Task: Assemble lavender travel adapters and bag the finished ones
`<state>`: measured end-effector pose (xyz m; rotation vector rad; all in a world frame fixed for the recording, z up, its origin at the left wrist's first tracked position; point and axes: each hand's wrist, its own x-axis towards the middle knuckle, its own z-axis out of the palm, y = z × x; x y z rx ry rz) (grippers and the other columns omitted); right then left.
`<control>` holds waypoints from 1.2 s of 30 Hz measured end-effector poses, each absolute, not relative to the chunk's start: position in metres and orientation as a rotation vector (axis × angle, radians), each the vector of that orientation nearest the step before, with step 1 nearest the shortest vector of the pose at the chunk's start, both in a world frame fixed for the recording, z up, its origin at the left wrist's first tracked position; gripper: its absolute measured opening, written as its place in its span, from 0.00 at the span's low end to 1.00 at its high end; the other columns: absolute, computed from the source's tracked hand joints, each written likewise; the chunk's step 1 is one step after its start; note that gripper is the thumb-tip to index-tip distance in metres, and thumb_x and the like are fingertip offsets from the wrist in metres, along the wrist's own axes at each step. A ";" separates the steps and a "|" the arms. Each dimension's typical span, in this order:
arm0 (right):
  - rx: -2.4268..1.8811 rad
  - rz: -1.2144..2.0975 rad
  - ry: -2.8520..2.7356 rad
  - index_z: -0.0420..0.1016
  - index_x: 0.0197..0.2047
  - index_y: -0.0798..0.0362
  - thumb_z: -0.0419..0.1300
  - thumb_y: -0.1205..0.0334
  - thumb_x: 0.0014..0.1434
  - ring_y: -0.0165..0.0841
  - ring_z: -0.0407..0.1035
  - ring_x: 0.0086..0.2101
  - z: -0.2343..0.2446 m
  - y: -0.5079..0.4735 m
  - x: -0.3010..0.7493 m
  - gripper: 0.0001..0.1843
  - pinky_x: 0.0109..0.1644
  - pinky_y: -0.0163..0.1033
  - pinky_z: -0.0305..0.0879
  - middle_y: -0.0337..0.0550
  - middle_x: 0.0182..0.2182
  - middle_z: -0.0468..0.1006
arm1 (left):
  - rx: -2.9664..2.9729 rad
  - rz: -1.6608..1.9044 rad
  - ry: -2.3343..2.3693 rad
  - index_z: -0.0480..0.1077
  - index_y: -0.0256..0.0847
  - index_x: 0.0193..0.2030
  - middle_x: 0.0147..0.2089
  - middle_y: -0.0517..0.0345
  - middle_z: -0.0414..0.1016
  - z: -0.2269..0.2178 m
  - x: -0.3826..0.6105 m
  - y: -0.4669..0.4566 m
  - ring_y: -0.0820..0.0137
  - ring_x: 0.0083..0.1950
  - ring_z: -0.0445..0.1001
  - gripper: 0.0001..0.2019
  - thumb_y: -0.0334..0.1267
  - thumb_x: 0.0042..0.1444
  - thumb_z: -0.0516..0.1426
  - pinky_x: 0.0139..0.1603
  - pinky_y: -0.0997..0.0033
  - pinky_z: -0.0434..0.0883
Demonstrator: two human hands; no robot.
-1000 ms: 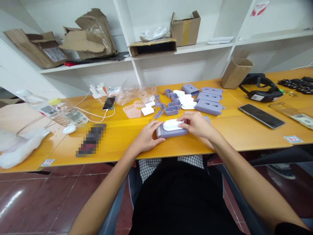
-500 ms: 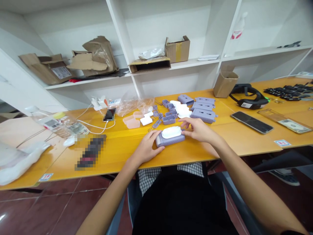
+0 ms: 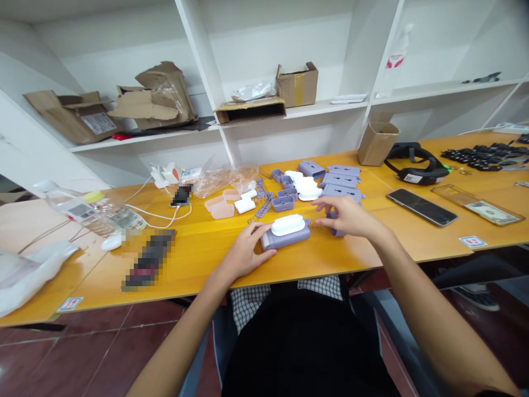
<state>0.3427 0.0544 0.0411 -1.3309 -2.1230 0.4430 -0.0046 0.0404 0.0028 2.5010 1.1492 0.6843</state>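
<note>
A lilac plastic case [image 3: 286, 236] with a white ribbed insert [image 3: 288, 224] on top lies on the yellow table [image 3: 372, 248] in front of me. My left hand [image 3: 246, 251] rests against the case's left end, thumb and fingers curled round it. My right hand [image 3: 346, 215] hovers to the right of the case, fingers spread and empty, above a small lilac part [image 3: 335, 230]. Behind lie more lilac cases [image 3: 343, 179], small lilac trays [image 3: 283, 203] and white inserts [image 3: 308, 190].
A phone [image 3: 416, 207], a headset [image 3: 415, 162], a clear case with a banknote [image 3: 479, 207] and black parts [image 3: 487, 154] lie to the right. Metal springs [image 3: 263, 201], pink lids [image 3: 221, 207], a charger cable [image 3: 165, 212] and a water bottle [image 3: 97, 212] lie left. Shelves with cardboard boxes [image 3: 295, 82] stand behind.
My right hand has left the white insert and moved right, opening its fingers. The left hand stays on the case. The camera view tilted up a little.
</note>
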 end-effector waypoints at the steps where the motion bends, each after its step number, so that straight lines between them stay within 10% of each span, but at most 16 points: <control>1: -1.369 0.454 -2.135 0.83 0.59 0.47 0.71 0.51 0.60 0.43 0.79 0.40 0.041 0.055 0.352 0.25 0.46 0.49 0.76 0.49 0.48 0.87 | 2.495 0.681 1.153 0.65 0.50 0.73 0.69 0.48 0.69 0.003 -0.005 0.041 0.53 0.70 0.72 0.30 0.47 0.66 0.65 0.73 0.45 0.70; 10: -1.675 0.609 -2.272 0.73 0.73 0.51 0.80 0.47 0.43 0.55 0.78 0.53 0.028 0.061 0.389 0.55 0.56 0.55 0.76 0.56 0.61 0.80 | 2.477 0.680 1.176 0.66 0.49 0.71 0.69 0.49 0.70 0.005 -0.005 0.040 0.53 0.70 0.72 0.29 0.47 0.66 0.65 0.74 0.45 0.69; 36: -1.355 0.695 -2.227 0.73 0.71 0.50 0.82 0.56 0.44 0.52 0.77 0.54 0.016 0.068 0.340 0.52 0.60 0.57 0.75 0.55 0.63 0.79 | 2.551 0.669 1.136 0.62 0.49 0.74 0.75 0.45 0.66 0.003 -0.007 0.040 0.51 0.75 0.68 0.30 0.47 0.68 0.63 0.77 0.42 0.66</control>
